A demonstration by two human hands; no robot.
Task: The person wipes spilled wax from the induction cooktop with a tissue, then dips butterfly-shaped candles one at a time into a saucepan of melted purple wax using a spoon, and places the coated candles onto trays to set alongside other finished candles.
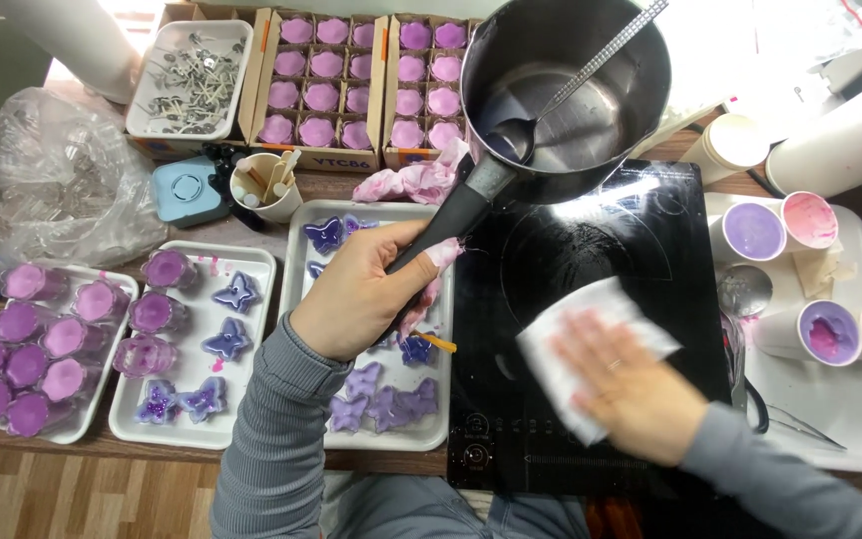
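Steel saucepan (pixel 571 85), handle (pixel 456 215) toward person, probably.

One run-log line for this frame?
left hand: holds saucepan handle, lifted | right hand: presses white tissue on black cooktop

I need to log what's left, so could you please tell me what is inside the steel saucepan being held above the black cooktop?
Inside the steel saucepan lies a long metal spoon on a nearly bare, shiny bottom with a purplish smear. The near wall hides the base closest to the handle.
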